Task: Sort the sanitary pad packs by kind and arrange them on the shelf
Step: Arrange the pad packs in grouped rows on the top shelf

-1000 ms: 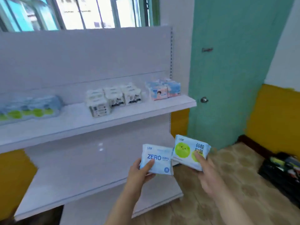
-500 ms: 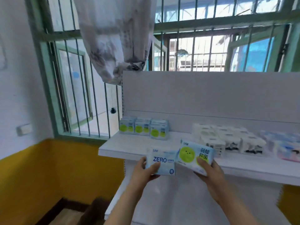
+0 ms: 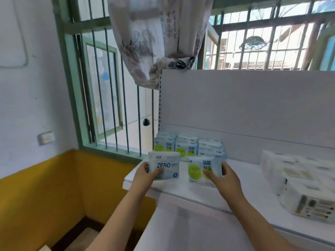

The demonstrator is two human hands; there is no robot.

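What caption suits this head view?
Left hand holds a ZERO pack, right hand a green-dot pack.

Single head-worn view, forward and down, seemingly close to the shelf (image 3: 181, 192).

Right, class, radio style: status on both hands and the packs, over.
Left hand grips ZERO pack. Right hand grips green-dot pack, in front of matching green-dot row on shelf. Nothing blocking.

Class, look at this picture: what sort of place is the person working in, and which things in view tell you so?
Probably a small shop or a mock-up of one in an ordinary room. A white retail shelf carries rows of green-dot packs and white packs, beside a barred window and a knotted curtain.
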